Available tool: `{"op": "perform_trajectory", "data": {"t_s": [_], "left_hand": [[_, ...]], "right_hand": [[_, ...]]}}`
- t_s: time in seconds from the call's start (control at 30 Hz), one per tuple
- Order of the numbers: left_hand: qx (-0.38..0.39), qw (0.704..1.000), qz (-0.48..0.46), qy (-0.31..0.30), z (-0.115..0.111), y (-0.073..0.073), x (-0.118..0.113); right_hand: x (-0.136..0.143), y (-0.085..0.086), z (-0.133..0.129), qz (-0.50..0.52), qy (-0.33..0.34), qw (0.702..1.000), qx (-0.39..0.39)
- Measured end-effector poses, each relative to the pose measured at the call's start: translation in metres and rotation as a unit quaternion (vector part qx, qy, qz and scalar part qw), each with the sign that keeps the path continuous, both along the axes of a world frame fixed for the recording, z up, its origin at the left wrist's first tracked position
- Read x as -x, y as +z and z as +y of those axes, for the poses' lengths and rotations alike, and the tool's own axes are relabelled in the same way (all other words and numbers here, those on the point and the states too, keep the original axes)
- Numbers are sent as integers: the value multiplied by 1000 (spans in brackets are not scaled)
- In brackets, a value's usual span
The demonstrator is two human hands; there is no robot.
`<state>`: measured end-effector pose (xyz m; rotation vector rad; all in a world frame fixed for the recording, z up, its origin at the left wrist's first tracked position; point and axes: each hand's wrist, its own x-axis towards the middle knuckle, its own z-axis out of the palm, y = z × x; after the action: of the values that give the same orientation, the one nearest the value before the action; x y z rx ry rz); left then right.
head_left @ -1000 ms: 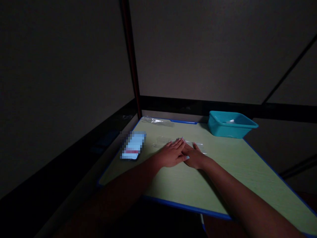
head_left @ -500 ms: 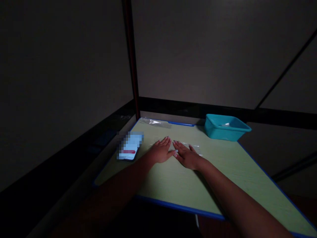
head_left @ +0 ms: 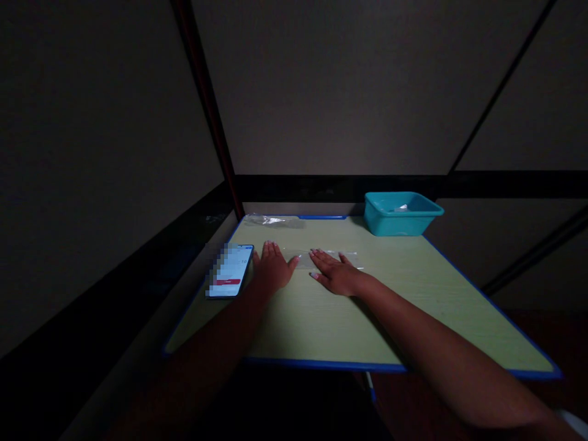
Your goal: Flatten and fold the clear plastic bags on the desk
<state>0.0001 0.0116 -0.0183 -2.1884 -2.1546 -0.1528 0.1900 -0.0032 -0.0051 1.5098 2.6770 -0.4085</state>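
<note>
A clear plastic bag lies flat across the middle of the light-coloured table. My left hand rests palm down at the bag's left end, fingers stretched out and thumb pointing right. Palm down on the bag's right part is my right hand, its fingers extended toward the left. Both hands are open, with a stretch of bag showing between them. Just left of my left hand lies a phone with its screen lit, partly blurred out.
Another crumpled clear plastic bag lies at the table's far left edge. A turquoise basket stands at the far right corner with something pale and shiny inside. Walls rise behind and to the left of the table.
My left hand has slid left, away from my right hand, so the hands are further apart and more of the bag shows. The camera view has turned slightly.
</note>
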Motion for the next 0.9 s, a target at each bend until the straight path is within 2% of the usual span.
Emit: {"op": "perform_trajectory", "data": {"t_s": [0.07, 0.13, 0.23, 0.3, 0.4, 0.77, 0.9], "left_hand": [[-43, 999, -11, -27, -2, 5, -2], [-67, 990, -32, -121, -6, 10, -7], [-20, 954, -60, -294, -13, 10, -17], [29, 935, -71, -346, -16, 6, -22], [57, 937, -77, -336, -16, -1, -26], [9, 961, -27, -276, -11, -9, -22], [14, 965, -26, -259, -7, -11, -16]], "right_hand": [[0, 0, 0, 4, 0, 1000, -1], [1, -1, -1, 6, -1, 1000, -3], [1, -1, -1, -1, 5, 1000, -7], [1, -1, 0, -8, 8, 1000, -4], [2, -1, 0, -10, 4, 1000, 6], [1, 3, -3, -12, 7, 1000, -6], [1, 2, -2, -6, 2, 1000, -5]]}}
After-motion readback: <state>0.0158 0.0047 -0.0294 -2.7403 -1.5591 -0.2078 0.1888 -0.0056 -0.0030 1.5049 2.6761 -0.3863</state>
